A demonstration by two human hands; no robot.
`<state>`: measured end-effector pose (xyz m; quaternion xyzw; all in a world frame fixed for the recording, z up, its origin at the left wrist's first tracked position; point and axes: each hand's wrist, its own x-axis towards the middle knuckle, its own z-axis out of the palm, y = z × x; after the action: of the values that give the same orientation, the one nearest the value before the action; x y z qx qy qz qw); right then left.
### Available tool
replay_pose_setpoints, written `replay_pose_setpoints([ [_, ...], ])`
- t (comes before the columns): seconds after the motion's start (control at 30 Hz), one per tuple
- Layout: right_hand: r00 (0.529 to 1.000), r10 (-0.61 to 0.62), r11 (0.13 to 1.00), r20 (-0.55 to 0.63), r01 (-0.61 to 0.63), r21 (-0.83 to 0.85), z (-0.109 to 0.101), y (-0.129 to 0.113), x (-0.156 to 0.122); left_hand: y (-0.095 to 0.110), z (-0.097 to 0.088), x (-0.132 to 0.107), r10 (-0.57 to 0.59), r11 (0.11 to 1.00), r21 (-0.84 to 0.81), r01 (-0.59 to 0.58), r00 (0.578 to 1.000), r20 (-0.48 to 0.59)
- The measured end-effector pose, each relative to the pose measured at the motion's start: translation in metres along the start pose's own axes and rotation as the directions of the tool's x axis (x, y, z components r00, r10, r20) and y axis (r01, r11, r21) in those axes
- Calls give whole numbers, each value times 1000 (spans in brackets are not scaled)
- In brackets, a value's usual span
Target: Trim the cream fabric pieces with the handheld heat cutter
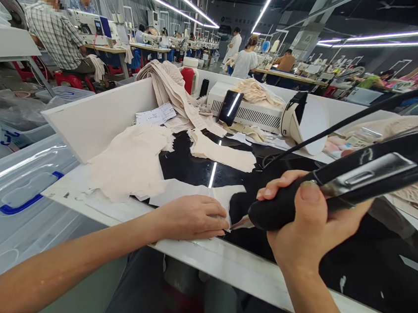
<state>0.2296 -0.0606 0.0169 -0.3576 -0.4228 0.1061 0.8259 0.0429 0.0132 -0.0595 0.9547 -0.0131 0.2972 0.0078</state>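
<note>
Wrapped tight around a black handheld cutting tool (340, 190), the right hand (309, 227) has thumb on top and fingers curled under, and the tool's metal tip (239, 224) meets the edge of a pale fabric piece (190, 190) near the front edge of the worktable (220, 264). Pressed flat on that piece, palm down, the left hand (191, 217) holds nothing; its fingertips lie just beside the tip. By my reading, the piece is mid-trim: the tip stands at one edge, and whether other edges are finished cannot be told. Toward the left edge lies a heap of similar pale pieces (129, 163), another stack (220, 152) sits farther back on the black surface, and paper tags (155, 115) rest near the white side wall (97, 117).
</note>
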Motion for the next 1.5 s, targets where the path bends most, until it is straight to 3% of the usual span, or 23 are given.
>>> replay_pose_setpoints([
  [1.1, 999, 11, 1000, 38, -11, -6, -1, 1, -2, -1, 1, -3, -32, 999, -39, 35, 998, 55],
  [1.5, 1000, 7, 1000, 12, -7, -9, 0, 1, -3, -2, 2, -3, -18, 999, -42, 19, 1000, 22],
])
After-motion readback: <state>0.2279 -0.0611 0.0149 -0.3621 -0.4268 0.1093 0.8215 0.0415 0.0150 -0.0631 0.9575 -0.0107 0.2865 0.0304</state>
